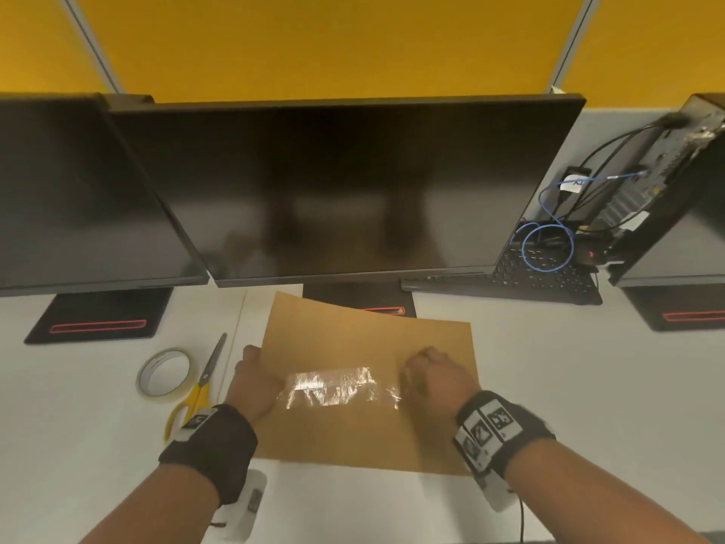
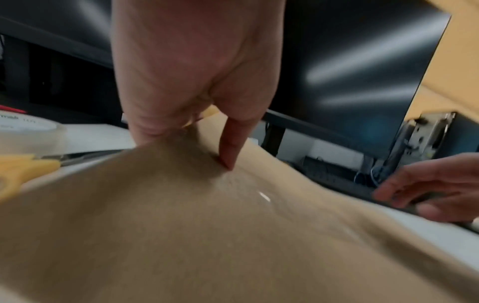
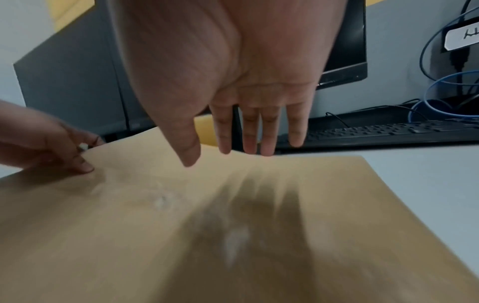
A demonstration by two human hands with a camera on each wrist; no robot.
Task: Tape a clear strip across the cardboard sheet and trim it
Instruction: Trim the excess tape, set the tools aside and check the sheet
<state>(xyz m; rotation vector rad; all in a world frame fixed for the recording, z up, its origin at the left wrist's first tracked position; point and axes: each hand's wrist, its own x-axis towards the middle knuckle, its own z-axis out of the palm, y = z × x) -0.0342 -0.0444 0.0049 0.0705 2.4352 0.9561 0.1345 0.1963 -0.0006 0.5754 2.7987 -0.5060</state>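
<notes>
Sheet: cardboard (image 1: 365, 386), flat on the desk (image 1: 549, 367), directly in front of the person, between both hands; far edge lifts slightly toward the monitor (image 1: 333, 190).
Strip: clear tape (image 1: 337, 388), already laid on the sheet, wrinkled and glinting; long axis runs left to right, from the left hand toward the right.
Left hand (image 1: 257, 380): at the sheet's left edge, thumb on top at the strip's left end, fingers curled under the edge, pinching the sheet.
Right hand (image 1: 433, 380): over the strip's right end; in the right wrist view the fingers (image 3: 250, 131) are straight and spread, holding nothing; whether they touch the tape cannot be told.
Roll (image 1: 164, 376): lying flat, left of the sheet, apart from the strip.
Scissors (image 1: 198, 390): yellow handles, just beside the roll, between roll and sheet, blades pointing away from the person.
Nearer hand: the left, to the scissors and roll.
Judgement: the strip appears cut free of the roll; smoothing left to right looks like the step in hand, any trimming at the ends next.
</notes>
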